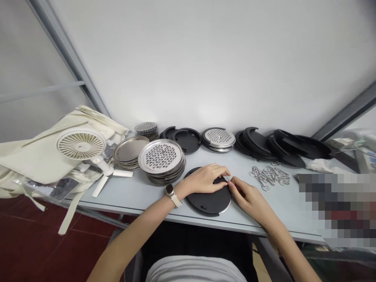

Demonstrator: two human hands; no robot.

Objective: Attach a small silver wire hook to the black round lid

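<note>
A round black disc (195,199) lies on the table before me, underside up, with a strip of bright metal showing at its lower right edge. My left hand (207,179) rests across its top, thumb and fingers closing round a small shiny metal piece (226,178) at the disc's right edge. From the other side, my right hand (242,192) pinches the same piece between thumb and forefinger. Its shape is mostly hidden by the fingers. To the right lies a loose pile of wire clips with rings (269,176).
Left of the disc stand a stack of metal grater plates (161,156) and a stack of plain metal plates (132,149). Black round holders (255,143) line the wall, beside a holder with a perforated plate (219,137). A white fan (82,145) and cream bag (38,152) occupy the left end.
</note>
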